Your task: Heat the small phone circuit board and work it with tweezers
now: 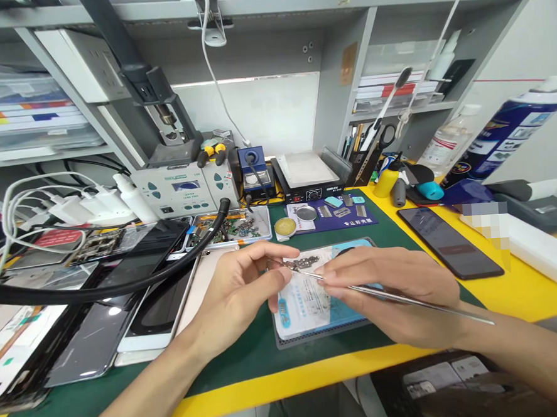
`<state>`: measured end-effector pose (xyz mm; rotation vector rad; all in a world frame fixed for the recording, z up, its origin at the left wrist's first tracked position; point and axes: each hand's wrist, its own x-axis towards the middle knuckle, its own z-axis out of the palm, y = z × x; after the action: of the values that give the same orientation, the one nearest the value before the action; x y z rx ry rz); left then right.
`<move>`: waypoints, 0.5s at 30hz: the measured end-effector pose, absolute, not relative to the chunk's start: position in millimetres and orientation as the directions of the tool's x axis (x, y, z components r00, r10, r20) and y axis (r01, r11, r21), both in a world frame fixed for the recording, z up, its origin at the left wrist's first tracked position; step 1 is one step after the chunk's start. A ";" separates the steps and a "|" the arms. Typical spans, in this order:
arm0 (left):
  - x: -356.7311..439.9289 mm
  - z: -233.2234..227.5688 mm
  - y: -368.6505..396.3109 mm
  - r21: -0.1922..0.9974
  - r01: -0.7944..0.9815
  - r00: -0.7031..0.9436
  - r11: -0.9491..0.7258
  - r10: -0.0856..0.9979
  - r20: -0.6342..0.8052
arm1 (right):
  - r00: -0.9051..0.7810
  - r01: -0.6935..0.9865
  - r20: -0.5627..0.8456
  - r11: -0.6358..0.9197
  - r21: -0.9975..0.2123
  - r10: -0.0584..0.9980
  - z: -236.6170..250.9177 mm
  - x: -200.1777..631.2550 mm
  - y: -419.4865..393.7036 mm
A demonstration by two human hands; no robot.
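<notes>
Grey shelving climbs behind my table (524, 294), its yellow top covered in the middle by a green mat (250, 355), and everything I need sits close. Left hand (239, 289) is pinching a small circuit board (301, 265) between thumb and fingertips, holding it just above the blue-and-white card (307, 304) that lies on a grey pad. Right hand (396, 286) is closed around metal tweezers (406, 298), tips touching the board's near edge. So the board is out and up in my fingers, and the fine work on it looks to be in hand, not finished; I can't tell from here what the tips are gripping, if anything.

Stack of phones (138, 305) waits at my left, some with backs off, and another dark phone (448, 242) lies flat at my right, well apart from my hands. Parts tray (235, 227) behind holds loose bits.

Reading what I can: the purple mat (335, 214) carries white Chinese characters, too small to make out fully. Hot-air station (183, 189) has a label strip, illegible. Spray can (505, 135) at right shows printing I can't read.
</notes>
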<state>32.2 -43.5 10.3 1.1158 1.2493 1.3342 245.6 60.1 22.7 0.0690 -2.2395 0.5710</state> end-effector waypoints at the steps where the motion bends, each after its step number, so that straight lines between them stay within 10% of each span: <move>1: 31.9 10.2 -43.4 0.997 -0.074 -0.118 -0.017 0.993 0.008 | -0.669 -0.239 0.732 0.896 -0.375 0.128 22.3 245.5 60.1; 15: 30.5 9.5 -42.8 0.997 -0.074 -0.158 -0.033 0.987 0.021 | -0.664 -0.200 0.739 0.926 -0.319 0.111 23.8 246.6 59.8</move>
<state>30.5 -42.8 9.5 1.0929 1.2528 1.3802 246.6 59.8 23.8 0.0630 -2.2474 0.4798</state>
